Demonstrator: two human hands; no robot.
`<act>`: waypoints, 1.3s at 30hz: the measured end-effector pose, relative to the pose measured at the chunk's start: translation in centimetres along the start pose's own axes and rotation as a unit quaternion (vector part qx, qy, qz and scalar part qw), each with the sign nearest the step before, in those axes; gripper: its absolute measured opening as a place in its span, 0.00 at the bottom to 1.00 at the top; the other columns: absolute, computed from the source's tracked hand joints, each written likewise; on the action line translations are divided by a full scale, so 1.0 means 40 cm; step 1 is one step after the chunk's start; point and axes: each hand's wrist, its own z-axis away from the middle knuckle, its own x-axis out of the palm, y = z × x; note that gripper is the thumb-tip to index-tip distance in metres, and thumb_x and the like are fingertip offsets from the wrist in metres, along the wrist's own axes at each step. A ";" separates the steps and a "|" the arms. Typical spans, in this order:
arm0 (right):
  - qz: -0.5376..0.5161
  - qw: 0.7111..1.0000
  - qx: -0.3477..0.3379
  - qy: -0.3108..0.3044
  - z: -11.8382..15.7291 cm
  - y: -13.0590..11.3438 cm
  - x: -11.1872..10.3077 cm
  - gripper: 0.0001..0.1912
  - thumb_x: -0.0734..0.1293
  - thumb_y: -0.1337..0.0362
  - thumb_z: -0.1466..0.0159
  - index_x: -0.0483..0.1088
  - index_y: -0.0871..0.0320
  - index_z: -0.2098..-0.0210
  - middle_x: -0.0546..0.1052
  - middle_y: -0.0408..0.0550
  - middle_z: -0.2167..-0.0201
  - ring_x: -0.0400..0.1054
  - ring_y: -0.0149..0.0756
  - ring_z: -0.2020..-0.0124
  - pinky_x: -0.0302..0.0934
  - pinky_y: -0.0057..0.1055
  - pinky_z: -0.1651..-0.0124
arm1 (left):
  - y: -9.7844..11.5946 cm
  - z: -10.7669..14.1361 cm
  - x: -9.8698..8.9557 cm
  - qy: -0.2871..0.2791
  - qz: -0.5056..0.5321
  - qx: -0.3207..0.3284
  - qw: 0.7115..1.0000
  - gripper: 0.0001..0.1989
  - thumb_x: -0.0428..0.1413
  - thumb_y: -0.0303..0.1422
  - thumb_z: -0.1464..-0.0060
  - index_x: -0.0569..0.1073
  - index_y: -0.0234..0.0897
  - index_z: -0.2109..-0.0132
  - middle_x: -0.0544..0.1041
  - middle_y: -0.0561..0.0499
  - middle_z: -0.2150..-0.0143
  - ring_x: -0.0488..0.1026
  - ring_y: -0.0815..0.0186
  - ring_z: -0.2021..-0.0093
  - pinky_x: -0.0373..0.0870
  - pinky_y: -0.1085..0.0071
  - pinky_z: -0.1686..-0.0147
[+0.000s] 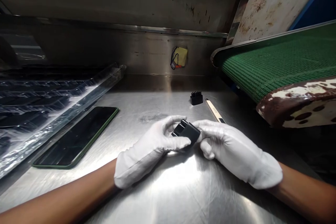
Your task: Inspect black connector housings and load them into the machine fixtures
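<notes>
A small black part [191, 133] with a few glossy cylindrical pieces along its upper left end is gripped between the thumb and fingers of my left hand [154, 147], which wears a white glove. My right hand [231, 148], gloved too, is at the right edge of that part; its fingertips touch or nearly touch it, and its fingers are curled. Whether it also grips the part cannot be made out. Beyond the hands, a similar black part [196, 98] stands upright on the metal table [168, 203], beside a cream-coloured pen-like tool [214, 110].
A phone in a green case [78, 136] lies at the left, next to a plastic-wrapped tray [97, 91] of black parts. On the right a green conveyor belt [283, 59] juts over the table. A yellow item [181, 57] is at the back metal wall.
</notes>
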 end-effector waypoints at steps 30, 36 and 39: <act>-0.042 0.999 -0.022 0.005 0.012 0.040 0.009 0.13 0.75 0.66 0.44 0.72 0.57 0.60 0.69 0.39 0.73 0.62 0.24 0.77 0.54 0.19 0.79 | -0.024 0.008 0.034 0.062 -0.037 0.090 0.993 0.15 0.68 0.19 0.61 0.75 0.34 0.66 0.77 0.55 0.68 0.73 0.70 0.70 0.71 0.79 0.71; -0.061 0.995 -0.076 0.012 0.010 0.043 -0.007 0.11 0.64 0.59 0.32 0.72 0.59 0.56 0.73 0.44 0.78 0.65 0.29 0.79 0.58 0.23 0.77 | 0.000 0.018 0.042 -0.056 -0.030 0.036 0.997 0.07 0.62 0.27 0.47 0.74 0.33 0.60 0.78 0.50 0.66 0.73 0.68 0.70 0.69 0.77 0.72; -0.056 0.996 -0.069 -0.004 0.007 0.044 -0.005 0.11 0.66 0.58 0.33 0.73 0.60 0.57 0.74 0.44 0.77 0.66 0.28 0.79 0.59 0.23 0.76 | 0.000 0.016 0.036 -0.065 -0.043 0.033 0.996 0.07 0.62 0.31 0.46 0.73 0.33 0.62 0.76 0.52 0.69 0.70 0.70 0.72 0.66 0.78 0.74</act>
